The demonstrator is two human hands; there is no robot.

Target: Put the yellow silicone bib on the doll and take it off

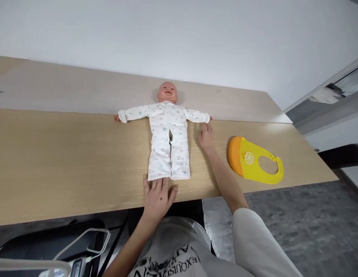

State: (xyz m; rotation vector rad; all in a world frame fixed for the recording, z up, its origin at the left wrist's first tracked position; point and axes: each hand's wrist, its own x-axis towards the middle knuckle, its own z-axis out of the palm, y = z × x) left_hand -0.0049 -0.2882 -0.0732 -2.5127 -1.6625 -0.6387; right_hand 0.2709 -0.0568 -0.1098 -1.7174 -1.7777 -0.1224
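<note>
Though bald, doll [168, 119] in patterned white

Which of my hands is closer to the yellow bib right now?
Right. The right hand is left of the yellow bib, close by a sleeve cuff; the left hand is farther left, at the lower edge of the white trousers.

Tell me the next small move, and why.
I'd probably bring the right hand over to the yellow bib: the doll is already dressed, while the bib lies apart on the table, nearer that hand than the left hand, which is at a trouser hem.
</note>
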